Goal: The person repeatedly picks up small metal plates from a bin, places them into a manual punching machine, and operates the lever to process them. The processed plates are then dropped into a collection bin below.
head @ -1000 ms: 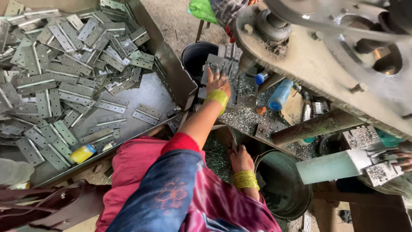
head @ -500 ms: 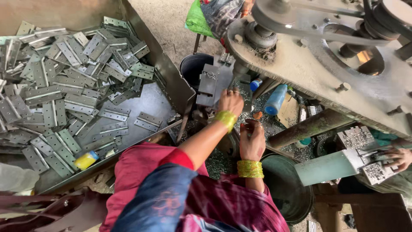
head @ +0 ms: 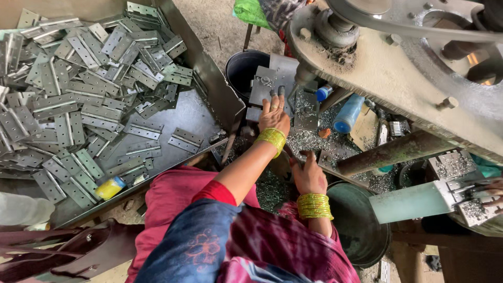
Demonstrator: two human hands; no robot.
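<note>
Steel plate [head: 268, 86]: my left hand [head: 273, 116] is now flat on it, fingers spread, centre frame.
Right hand [head: 308, 175]: dropped lower, grip unclear.
Hinges [head: 94, 99]: untouched, upper left.

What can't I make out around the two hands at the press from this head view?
- Left hand: its fingers reach the metal block; whether they grip a hinge there is too small to tell.
- Right hand: palm faces down, so anything under it is hidden.
- Press bed behind the block: covered by the big machine arm.
- Bucket: contents dark, partly hidden by the right wrist.
- Hinge tray: cut off by the left edge.
</note>
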